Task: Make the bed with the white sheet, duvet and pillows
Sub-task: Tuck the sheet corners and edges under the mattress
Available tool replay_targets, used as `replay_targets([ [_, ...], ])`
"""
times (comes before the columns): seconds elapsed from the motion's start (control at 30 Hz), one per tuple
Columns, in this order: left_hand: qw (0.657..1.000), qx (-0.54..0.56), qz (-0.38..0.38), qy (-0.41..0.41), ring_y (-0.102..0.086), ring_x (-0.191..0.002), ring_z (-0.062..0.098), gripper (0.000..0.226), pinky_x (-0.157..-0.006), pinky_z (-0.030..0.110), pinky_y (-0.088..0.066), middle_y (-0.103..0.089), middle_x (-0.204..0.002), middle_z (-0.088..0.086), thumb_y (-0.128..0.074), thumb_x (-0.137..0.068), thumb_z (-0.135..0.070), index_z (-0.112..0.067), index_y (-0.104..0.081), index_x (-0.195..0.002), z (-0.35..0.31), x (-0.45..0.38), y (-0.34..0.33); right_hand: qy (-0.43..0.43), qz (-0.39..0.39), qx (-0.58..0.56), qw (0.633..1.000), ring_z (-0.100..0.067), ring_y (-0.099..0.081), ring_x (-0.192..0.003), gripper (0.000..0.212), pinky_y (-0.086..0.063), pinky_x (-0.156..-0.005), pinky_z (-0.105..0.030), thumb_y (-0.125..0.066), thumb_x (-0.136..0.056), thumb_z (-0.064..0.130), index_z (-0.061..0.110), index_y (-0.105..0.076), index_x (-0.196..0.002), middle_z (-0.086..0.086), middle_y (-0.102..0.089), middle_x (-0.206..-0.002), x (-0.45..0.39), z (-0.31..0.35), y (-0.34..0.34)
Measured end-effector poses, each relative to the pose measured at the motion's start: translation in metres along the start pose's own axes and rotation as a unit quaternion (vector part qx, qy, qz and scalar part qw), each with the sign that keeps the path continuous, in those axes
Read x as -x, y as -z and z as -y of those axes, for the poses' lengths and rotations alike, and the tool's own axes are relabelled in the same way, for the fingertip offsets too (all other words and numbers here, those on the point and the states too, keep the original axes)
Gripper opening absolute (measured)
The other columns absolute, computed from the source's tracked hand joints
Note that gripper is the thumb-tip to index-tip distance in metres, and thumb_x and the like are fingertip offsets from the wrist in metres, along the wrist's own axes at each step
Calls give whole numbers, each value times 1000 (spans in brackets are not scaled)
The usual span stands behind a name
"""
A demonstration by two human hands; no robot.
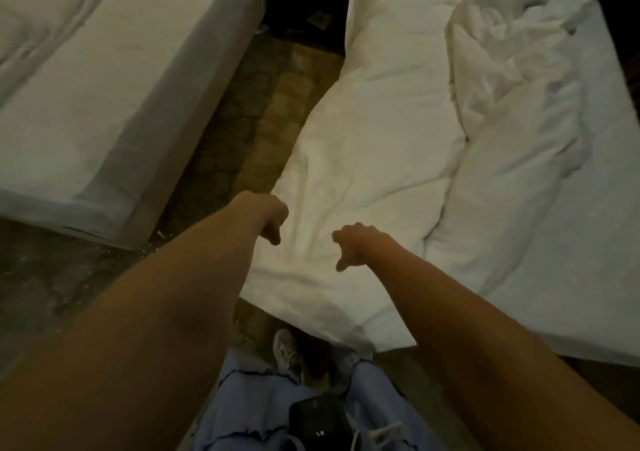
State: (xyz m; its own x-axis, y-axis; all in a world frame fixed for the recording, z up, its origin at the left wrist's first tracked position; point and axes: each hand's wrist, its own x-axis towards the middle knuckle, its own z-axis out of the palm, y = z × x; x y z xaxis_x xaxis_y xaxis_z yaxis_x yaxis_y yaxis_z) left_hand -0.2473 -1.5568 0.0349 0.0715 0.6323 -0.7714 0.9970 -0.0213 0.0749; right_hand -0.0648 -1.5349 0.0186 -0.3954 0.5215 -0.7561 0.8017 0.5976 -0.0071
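Observation:
A crumpled white duvet [374, 146] lies on the right bed, over the white sheet [588, 243], and hangs over the bed's near left corner. Both my arms reach down to that hanging part. My left hand [268, 217] is at the duvet's left edge with its fingers curled into the cloth. A little to the right, my right hand [351, 243] grips the fabric, and folds run out from it. The fingertips of both hands are hidden behind the knuckles. No pillow is in view.
A second bed [104, 97] with white bedding stands at the left. A narrow strip of dark patterned carpet [249, 121] runs between the two beds. My legs in light blue trousers [249, 405] and one shoe [285, 350] stand at the bed's near corner.

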Motion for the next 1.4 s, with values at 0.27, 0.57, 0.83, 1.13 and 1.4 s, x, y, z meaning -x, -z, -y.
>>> replay_targets([
  [0.27, 994, -30, -90, -59, -56, -110, 25, 45, -96, 34, -49, -54, -128, 7, -61, -90, -30, -14, -50, -131, -92, -33, 29, -50, -135, -14, 990, -27, -42, -121, 41, -37, -95, -34, -55, -93, 26, 12, -46, -131, -9, -49, -130, 17, -88, 4],
  [0.57, 989, -81, -94, -85, -56, -109, 25, 47, -87, 34, -47, -54, -123, 7, -58, -88, -33, -14, -48, -130, -225, -82, 59, -96, -132, -43, 986, -27, -41, -122, 39, -37, -97, -34, -51, -94, 23, 13, -46, -131, -9, -48, -130, 41, -222, -45],
  [0.83, 993, 24, -98, -64, -51, -119, 25, 50, -95, 35, -45, -50, -133, 8, -56, -89, -31, -15, -43, -135, -400, -148, 74, -66, -114, 25, 991, -29, -39, -124, 38, -35, -99, -37, -49, -95, 19, 10, -44, -132, -12, -45, -132, 49, -381, -90],
  [1.13, 985, 140, -102, 28, -50, -117, 23, 51, -95, 33, -42, -50, -129, 7, -56, -88, -40, -14, -44, -130, -473, -194, 46, 55, -119, 93, 987, -30, -41, -120, 37, -38, -95, -36, -51, -93, 16, 8, -43, -128, -15, -45, -130, 23, -449, -107],
  [1.4, 974, 167, -119, 98, -21, -139, 26, 104, -106, 42, -34, -17, -149, 10, -68, -76, -51, -8, -8, -149, -495, -286, -18, 57, -54, 209, 975, -48, -13, -140, 88, -12, -106, -69, -71, -79, 23, 14, -20, -150, -22, -14, -155, -55, -487, -171],
])
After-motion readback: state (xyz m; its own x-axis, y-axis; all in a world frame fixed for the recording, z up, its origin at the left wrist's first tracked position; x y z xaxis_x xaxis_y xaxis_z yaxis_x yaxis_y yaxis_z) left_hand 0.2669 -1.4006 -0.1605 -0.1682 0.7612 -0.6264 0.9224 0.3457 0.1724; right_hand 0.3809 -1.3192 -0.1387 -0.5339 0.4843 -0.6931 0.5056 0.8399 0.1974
